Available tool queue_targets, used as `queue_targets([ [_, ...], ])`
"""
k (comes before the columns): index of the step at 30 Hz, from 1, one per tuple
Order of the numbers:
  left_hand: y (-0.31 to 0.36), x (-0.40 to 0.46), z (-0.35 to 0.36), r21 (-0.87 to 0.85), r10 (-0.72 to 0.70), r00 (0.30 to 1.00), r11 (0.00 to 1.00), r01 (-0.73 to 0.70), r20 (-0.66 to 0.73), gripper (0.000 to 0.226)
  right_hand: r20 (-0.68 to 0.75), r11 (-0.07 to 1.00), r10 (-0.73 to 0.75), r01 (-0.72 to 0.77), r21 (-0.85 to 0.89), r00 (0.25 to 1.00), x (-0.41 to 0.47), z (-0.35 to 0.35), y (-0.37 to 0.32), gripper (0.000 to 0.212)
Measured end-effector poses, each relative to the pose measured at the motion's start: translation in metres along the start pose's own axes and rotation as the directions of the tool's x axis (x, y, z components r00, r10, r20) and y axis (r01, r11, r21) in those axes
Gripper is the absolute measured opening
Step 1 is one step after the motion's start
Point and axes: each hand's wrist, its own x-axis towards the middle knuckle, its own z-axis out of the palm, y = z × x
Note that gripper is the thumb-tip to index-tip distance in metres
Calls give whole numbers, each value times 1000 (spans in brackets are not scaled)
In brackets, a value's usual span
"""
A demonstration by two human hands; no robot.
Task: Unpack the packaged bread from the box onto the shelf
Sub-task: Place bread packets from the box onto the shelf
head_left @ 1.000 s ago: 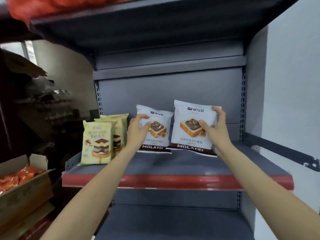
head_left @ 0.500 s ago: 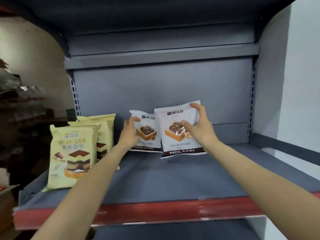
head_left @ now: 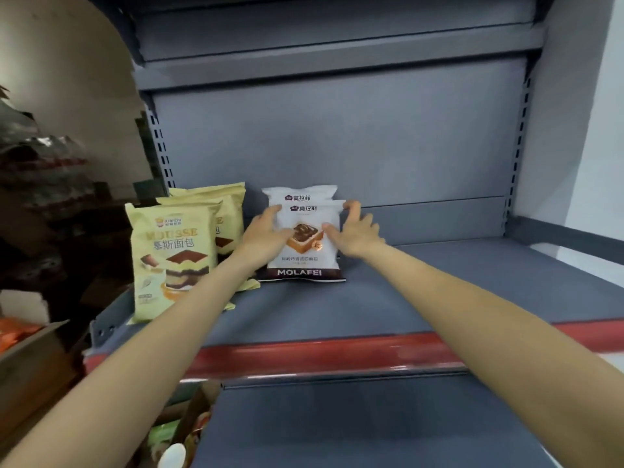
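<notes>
Head view: front pack (head_left: 305,244) stands on shelf (head_left: 422,292), leaning on the rear pack (head_left: 300,194). Left hand (head_left: 266,236) and right hand (head_left: 354,231) hold its side edges, fingers curled on. Looks light, soft, crinkly, slippery film; take it by the edges, no squeezing.

Rear white pack (head_left: 300,194) mostly hidden

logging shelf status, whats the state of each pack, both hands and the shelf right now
front white bread pack: upright on the shelf, held at both sides
rear white bread pack: upright behind it, mostly hidden
front yellow mousse pack: standing, leaning back
rear yellow mousse packs: standing, partly hidden
left hand: grips front white pack's left edge
right hand: grips its right edge
shelf: partly stocked
</notes>
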Motion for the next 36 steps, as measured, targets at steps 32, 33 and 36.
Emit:
queue_targets([
  [32, -179, -517, 123, 456, -495, 759, 840, 295, 422, 50, 657, 925, -180, 353, -140, 732, -435, 136, 269, 27],
  [33, -189, -531, 132, 501, -545, 720, 807, 313, 429, 45, 673, 928, -160, 343, -148, 722, -441, 148, 277, 28],
  [36, -212, -571, 158, 590, -629, 593, 751, 295, 503, 44, 746, 903, -133, 390, -180, 652, -449, 191, 297, 32],
])
